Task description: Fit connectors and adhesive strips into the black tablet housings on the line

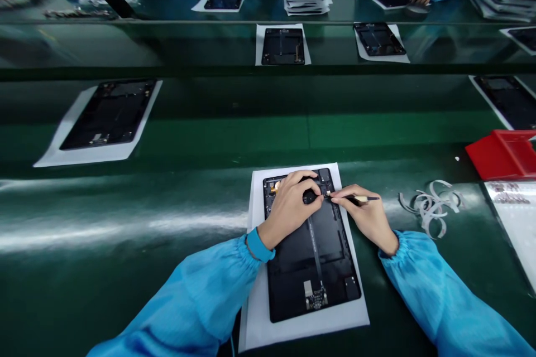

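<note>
**Two hands, one black tablet casing (312, 251), and we're right at its top end!**

Our left hand (288, 209) arches over one small black thing (310, 197), fingers curled and pressed together, while our right hand (364, 215) pinches one thin pointed tool (360, 198) between thumb and fingertips, its tip at the casing's top end. The casing lies on one white sheet (256, 312) on the green bench (125, 245), at 6 o'clock from our hands, with our left sleeve (196, 301) coming in from 7 and our right sleeve (444, 295) from 5. At 2 o'clock, one red tray (500, 155); at 3, a tangle of white strips (429, 206); at 11, a second casing (111, 114) on paper.
</note>
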`<action>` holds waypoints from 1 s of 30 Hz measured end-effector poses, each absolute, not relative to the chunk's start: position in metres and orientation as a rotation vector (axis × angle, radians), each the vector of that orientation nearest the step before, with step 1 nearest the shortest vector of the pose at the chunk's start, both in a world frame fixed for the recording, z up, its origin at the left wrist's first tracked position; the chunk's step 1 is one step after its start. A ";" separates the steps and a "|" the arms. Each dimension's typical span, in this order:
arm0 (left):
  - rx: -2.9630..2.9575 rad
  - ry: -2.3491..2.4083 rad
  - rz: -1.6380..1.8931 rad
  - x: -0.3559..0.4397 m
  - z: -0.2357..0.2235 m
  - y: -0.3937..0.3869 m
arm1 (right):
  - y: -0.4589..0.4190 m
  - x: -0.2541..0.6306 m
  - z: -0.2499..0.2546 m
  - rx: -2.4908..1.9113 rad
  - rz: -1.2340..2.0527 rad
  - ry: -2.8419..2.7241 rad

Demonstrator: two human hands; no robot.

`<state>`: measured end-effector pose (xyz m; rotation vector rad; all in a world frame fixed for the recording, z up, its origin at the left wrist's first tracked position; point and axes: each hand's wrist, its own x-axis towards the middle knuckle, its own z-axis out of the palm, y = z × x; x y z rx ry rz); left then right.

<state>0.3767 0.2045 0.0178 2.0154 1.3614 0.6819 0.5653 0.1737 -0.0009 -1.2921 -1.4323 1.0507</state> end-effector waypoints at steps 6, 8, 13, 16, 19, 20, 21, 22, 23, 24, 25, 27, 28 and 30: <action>1.989 1.357 0.687 0.376 0.016 0.205 | 0.177 0.566 0.000 -1.273 1.040 -1.479; 1.990 1.354 0.684 0.376 0.015 0.205 | 0.178 0.568 0.000 -1.271 1.068 -1.459; 2.005 1.337 0.664 0.375 0.015 0.205 | 0.178 0.573 -0.003 -1.282 1.134 -1.394; 2.002 1.334 0.660 0.375 0.017 0.206 | 0.178 0.574 -0.003 -1.278 1.154 -1.373; 1.999 1.336 0.667 0.376 0.018 0.205 | 0.178 0.575 -0.003 -1.285 1.140 -1.372; 2.002 1.335 0.670 0.376 0.017 0.205 | 0.178 0.575 -0.003 -1.289 1.130 -1.377; 2.007 1.335 0.675 0.376 0.016 0.205 | 0.177 0.576 -0.003 -1.296 1.117 -1.383; 2.013 1.333 0.683 0.376 0.015 0.205 | 0.177 0.577 -0.003 -1.306 1.102 -1.390; 2.019 1.331 0.693 0.376 0.014 0.204 | 0.177 0.578 -0.004 -1.316 1.088 -1.401; 2.027 1.329 0.702 0.376 0.012 0.204 | 0.177 0.579 -0.004 -1.326 1.075 -1.412; 2.034 1.328 0.711 0.377 0.011 0.204 | 0.177 0.580 -0.005 -1.331 1.068 -1.423; 2.047 1.332 0.721 0.377 0.009 0.205 | 0.177 0.581 -0.006 -1.326 1.077 -1.433; 2.055 1.334 0.725 0.377 0.009 0.205 | 0.177 0.582 -0.007 -1.318 1.088 -1.430; 2.083 1.318 0.726 0.376 0.011 0.204 | 0.177 0.582 -0.007 -1.303 1.084 -1.395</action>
